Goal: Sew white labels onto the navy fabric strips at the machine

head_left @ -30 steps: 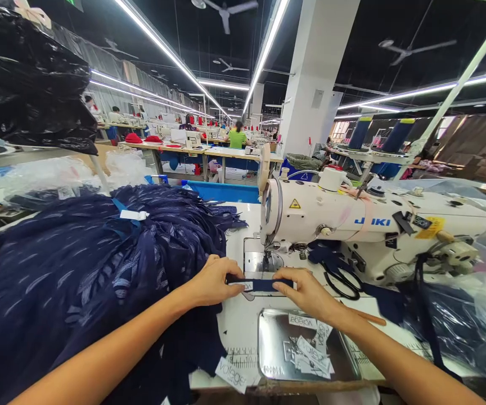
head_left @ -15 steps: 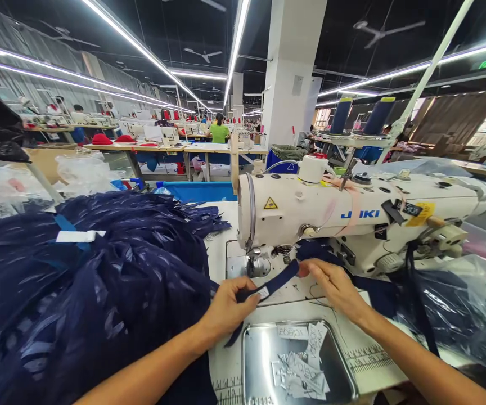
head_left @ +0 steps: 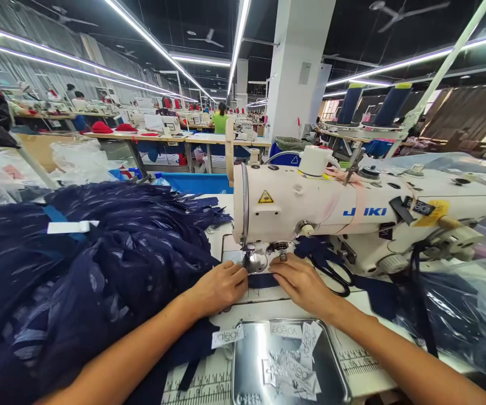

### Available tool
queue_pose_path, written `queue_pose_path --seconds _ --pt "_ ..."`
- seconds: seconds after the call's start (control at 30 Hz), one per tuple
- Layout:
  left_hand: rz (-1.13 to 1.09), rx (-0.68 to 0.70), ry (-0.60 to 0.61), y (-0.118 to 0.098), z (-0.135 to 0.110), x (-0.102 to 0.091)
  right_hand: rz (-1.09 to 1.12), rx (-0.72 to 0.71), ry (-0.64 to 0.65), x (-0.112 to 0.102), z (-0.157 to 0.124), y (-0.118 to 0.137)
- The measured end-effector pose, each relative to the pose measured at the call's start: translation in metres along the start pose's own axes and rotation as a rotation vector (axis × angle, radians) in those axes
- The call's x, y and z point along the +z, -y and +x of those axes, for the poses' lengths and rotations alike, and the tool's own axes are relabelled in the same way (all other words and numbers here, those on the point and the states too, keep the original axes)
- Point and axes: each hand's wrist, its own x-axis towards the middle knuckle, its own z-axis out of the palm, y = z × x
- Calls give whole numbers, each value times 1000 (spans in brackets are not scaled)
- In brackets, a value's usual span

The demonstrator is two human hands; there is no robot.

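Observation:
A narrow navy fabric strip (head_left: 262, 280) lies on the sewing machine bed just under the presser foot (head_left: 251, 261) of the white Juki sewing machine (head_left: 352, 211). My left hand (head_left: 220, 287) presses its left end with curled fingers. My right hand (head_left: 300, 281) holds down its right end with fingers flat and together. A large heap of navy patterned fabric (head_left: 78, 270) lies to the left, against my left forearm.
A shiny metal tray (head_left: 336, 382) with several white "volege" labels sits at the table's front edge; one label (head_left: 227, 336) lies beside it. Black scissors (head_left: 333, 275) rest right of my hand. Clear plastic bags (head_left: 458, 304) lie at the right. Other workers sit at distant tables.
Both hands moved the strip forward from in front of the machine and laid it flat under the presser foot; my right hand came down from lifting its end.

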Motion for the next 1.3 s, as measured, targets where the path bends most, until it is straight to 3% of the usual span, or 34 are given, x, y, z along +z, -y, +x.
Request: queue_pose_path --seconds 0.13,0.27,0.37,0.63,0.93,1.3 --pt "58 31 79 -3 -3 1 -24 -185 142 15 12 4" --pt "61 35 119 -3 -3 2 -79 -265 204 22 17 6" --pt "53 35 142 -2 -3 2 -132 -273 237 22 17 8" --pt "-9 8 192 -3 -1 -1 -65 -282 176 21 10 6" --pt "-165 -200 258 -5 -7 -7 -195 -296 220 21 5 9" --pt "-39 -258 302 5 -5 5 -305 -256 243 33 14 -4"
